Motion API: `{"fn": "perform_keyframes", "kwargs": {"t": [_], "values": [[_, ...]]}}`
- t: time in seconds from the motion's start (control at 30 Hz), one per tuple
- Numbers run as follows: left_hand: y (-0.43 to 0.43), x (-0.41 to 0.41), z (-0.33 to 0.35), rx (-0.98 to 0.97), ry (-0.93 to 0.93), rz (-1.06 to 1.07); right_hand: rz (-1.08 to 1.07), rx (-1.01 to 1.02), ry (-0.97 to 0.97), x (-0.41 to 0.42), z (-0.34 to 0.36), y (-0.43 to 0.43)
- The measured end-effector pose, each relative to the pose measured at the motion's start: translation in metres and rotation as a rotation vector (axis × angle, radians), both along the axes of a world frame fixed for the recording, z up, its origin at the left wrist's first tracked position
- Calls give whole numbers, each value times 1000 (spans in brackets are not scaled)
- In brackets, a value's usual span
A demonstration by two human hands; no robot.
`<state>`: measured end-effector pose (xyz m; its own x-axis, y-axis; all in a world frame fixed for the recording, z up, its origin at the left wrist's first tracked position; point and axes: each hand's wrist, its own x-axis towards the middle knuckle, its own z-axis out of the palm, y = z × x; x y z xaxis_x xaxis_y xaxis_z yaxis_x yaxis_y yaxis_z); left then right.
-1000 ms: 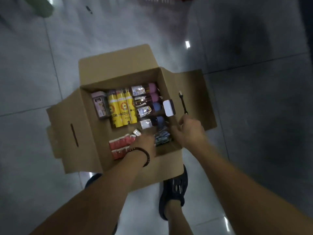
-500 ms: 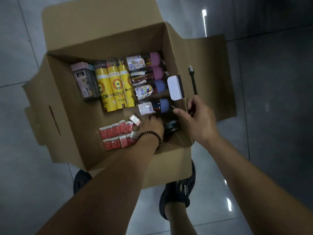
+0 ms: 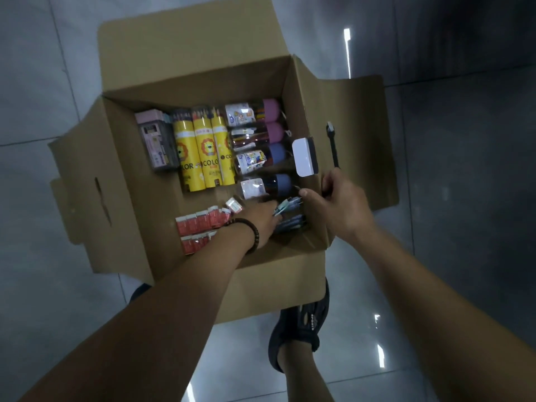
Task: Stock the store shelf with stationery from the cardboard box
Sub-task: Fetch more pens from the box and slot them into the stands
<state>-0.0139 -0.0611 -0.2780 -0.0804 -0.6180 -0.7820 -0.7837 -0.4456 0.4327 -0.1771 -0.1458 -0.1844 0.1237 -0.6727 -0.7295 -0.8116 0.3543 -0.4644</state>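
1. Centrally, the left hand [image 3: 261,220] is holding thin bluish plastic pens [image 3: 290,203] in its grip, inside the open brown cardboard box [image 3: 203,85].
2. The right hand [image 3: 339,207] is clenching its grip on the box's right wall.

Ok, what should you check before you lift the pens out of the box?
1. Flaps open: ok, the cardboard box has its flaps folded out.
2. Reaching the pens: ok, the left hand touches them.
3. Firm grip on the pens: cannot tell, too blurred.
4. Box steadied: ok, the right hand pinches its right wall.
5. Way up free: ok, the whiteboard eraser leans on the wall, apart from the pens.
6. Shelf ready: cannot tell, no shelf in view.
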Motion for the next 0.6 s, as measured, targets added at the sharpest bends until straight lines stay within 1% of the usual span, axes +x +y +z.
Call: {"fn": "perform_keyframes", "kwargs": {"t": [0.07, 0.17, 0.23, 0.27, 0.37, 0.47, 0.6], "values": [[2, 11, 30, 6, 143, 239, -21, -32, 40, 4, 19, -3], [8, 33, 96, 112, 445, 686, -67, -146, 63, 17, 59, -2], [17, 52, 147, 178, 651, 908, -67, -155, 6, 34, 99, 2], [22, 62, 174, 189, 731, 976, -68, -149, -41, 44, 123, 5], [36, 97, 262, 169, 909, 1069, -33, -138, -173, 78, 201, 14], [51, 136, 363, 155, 1045, 1049, -18, -154, -289, 118, 293, 23], [69, 189, 518, 69, 1057, 1007, 20, -115, -536, 184, 438, 36]]}}
